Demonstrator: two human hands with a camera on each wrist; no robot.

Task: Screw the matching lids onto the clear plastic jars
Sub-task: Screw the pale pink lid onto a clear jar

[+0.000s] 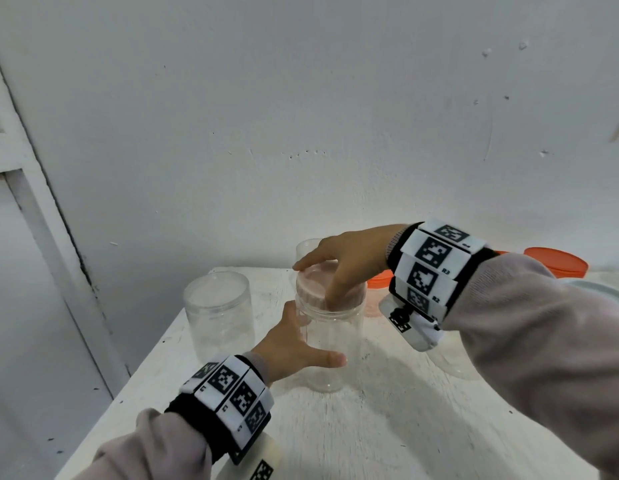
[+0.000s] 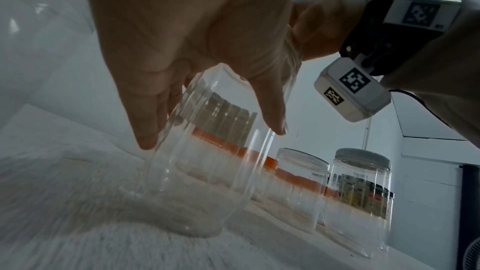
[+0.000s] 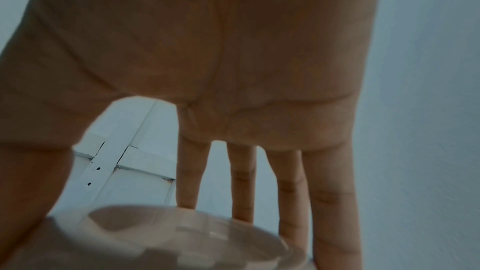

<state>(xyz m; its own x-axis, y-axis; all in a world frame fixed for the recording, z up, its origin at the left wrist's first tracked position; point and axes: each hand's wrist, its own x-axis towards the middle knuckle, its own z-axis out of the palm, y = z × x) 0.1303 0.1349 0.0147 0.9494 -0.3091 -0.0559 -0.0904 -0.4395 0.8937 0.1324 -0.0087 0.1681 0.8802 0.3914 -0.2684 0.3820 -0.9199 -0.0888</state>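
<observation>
A clear plastic jar (image 1: 330, 344) stands upright on the white table (image 1: 387, 427). My left hand (image 1: 294, 344) grips its side, thumb in front and fingers behind; the same jar (image 2: 207, 161) and left hand (image 2: 197, 65) fill the left wrist view. A pale pink ribbed lid (image 1: 318, 289) sits on the jar's mouth. My right hand (image 1: 342, 261) holds the lid from above, thumb on the near rim and fingers over the far rim. The right wrist view shows the lid (image 3: 182, 239) under the right hand (image 3: 207, 110).
An open clear jar (image 1: 218, 313) stands to the left, another (image 1: 306, 249) behind my right hand. Orange lids (image 1: 557, 261) lie at the back right. Two more jars, one open (image 2: 298, 188) and one with a grey lid (image 2: 361, 198), stand in a row. A wall rises behind.
</observation>
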